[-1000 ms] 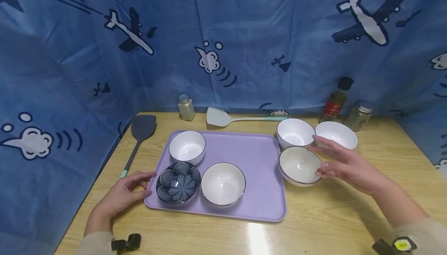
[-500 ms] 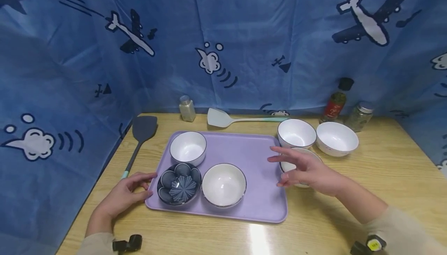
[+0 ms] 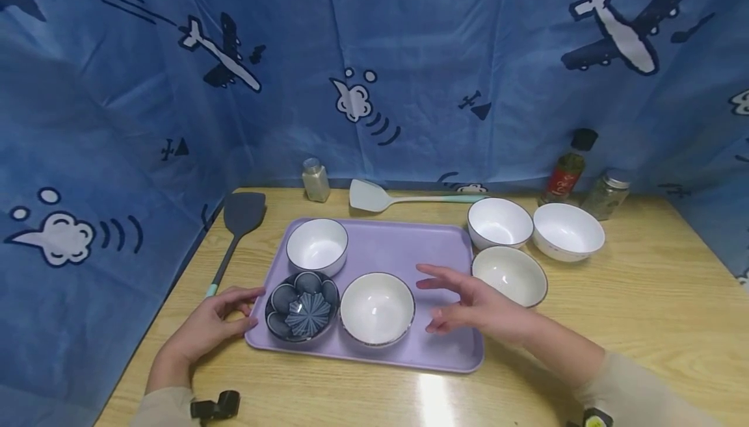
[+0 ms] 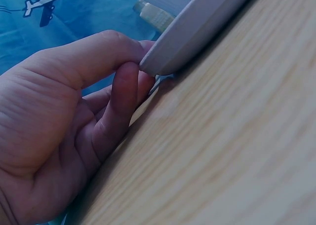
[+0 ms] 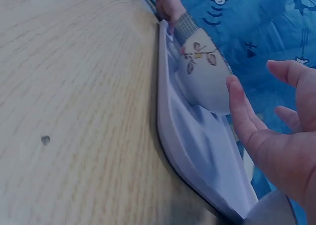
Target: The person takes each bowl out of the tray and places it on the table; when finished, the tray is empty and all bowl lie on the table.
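Observation:
My left hand (image 3: 207,326) pinches the left rim of a purple tray (image 3: 404,245), thumb and fingers at its edge in the left wrist view. My right hand (image 3: 482,307) hovers with spread fingers over the tray's right part, holding nothing. Its fingertips point at a cream bowl (image 3: 377,310) with a dark rim, standing on the tray's front middle. In the right wrist view that bowl (image 5: 205,79) shows a leaf print outside. Left of it stands a dark blue petal-patterned bowl (image 3: 301,307), with a white bowl (image 3: 317,245) behind.
Right of the tray, partly behind my right hand, is another cream bowl (image 3: 510,274). Two white bowls (image 3: 500,222) (image 3: 567,232) stand behind it, near a red-labelled bottle (image 3: 566,173) and a jar (image 3: 607,194). A dark spatula (image 3: 242,216), a pale spatula (image 3: 371,196) and a shaker (image 3: 316,181) lie around.
My right hand has moved left from the cream bowl beside the tray to over the tray, near the middle cream bowl. My left hand has stayed at the tray's rim.

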A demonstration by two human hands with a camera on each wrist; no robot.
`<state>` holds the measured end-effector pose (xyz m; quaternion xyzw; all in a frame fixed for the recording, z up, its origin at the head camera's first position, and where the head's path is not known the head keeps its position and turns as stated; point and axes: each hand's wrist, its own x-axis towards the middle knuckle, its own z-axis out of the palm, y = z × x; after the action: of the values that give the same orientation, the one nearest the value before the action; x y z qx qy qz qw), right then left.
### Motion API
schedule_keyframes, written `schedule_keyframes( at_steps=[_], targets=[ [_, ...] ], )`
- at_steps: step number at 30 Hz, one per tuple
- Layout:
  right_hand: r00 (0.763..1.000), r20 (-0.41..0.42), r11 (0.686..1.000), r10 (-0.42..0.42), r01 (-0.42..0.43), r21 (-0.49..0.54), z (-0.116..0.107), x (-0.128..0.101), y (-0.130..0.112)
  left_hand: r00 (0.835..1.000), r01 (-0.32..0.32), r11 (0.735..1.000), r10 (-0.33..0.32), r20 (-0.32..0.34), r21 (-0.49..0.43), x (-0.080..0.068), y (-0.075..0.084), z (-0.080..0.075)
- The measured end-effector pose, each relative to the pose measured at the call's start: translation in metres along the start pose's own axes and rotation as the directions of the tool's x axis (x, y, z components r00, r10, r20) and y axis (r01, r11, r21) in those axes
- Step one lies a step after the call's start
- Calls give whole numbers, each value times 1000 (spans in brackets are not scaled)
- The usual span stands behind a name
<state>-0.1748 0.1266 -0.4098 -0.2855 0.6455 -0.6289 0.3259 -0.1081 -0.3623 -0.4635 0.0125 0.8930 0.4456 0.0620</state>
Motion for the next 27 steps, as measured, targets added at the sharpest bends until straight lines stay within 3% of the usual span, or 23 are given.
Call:
schedule_keyframes(
  at_steps=[6,13,20,27],
  targets=[
    [998,-26,998,56,-56,-34,2,11,9,1000,-8,1000,8,2,1,2,2,0],
    [994,-28,994,103,-101,40,6,24,17,1000,24,999,-24,-5,28,4,2,1],
    [992,-5,991,126,-125,41,18,36,23,1000,-23,1000,23,-8,17,0,2,-2],
    [993,-13,991,120,-119,64,24,39,26,1000,-29,1000,29,1,-8,-1,2,0]
  ],
)
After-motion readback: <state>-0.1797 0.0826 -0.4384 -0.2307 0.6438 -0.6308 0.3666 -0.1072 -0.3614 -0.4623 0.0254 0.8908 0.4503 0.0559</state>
